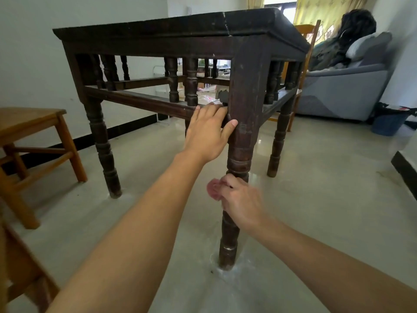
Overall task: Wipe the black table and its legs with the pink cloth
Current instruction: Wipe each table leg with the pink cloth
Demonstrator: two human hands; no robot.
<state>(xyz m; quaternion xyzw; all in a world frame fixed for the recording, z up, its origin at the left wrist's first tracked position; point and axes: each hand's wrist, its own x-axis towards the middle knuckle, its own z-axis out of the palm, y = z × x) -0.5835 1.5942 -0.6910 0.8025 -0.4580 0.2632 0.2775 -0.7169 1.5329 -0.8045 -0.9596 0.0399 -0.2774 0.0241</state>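
The left hand (206, 129) lies flat-fingered on the grooved lower rail (140, 99) of the worn black table (158, 28), thumb pressing the squared corner post. Just below it, the right hand (239, 199) clasps the crumpled pink cloth (213, 188) against the turned, ringed leg (230, 240).

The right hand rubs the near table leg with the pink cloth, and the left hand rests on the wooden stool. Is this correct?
Not quite. In the head view the left hand rests on the table rail, beside the near leg, not on the stool. The rest is right.
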